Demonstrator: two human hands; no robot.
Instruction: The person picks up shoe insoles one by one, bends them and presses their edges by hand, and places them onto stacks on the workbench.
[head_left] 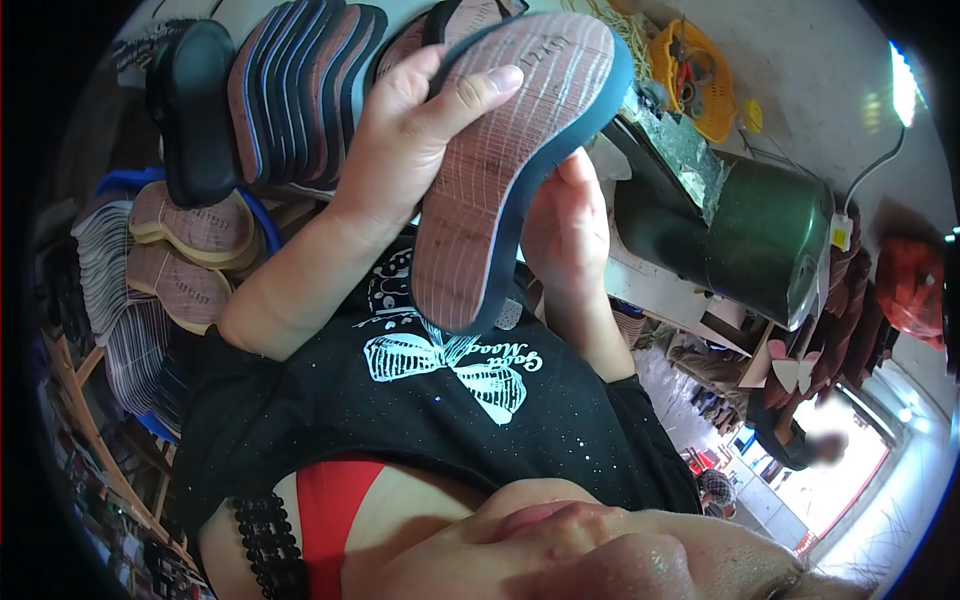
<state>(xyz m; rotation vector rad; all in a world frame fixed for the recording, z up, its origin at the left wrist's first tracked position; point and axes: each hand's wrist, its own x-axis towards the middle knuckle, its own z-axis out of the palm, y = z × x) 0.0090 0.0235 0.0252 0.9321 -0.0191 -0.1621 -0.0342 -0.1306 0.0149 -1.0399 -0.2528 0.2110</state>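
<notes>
- Left hand [405, 140] pinches the striped shoe sole [500, 160]; slackening fingers could drop it.
- Right hand [568, 228], pinch unclear, could let it tilt through weak support.

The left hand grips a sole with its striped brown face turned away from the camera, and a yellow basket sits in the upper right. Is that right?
No: the head view shows the sole with its striped brown face towards the camera. The left hand does grip it; the yellow basket is as stated.
</notes>
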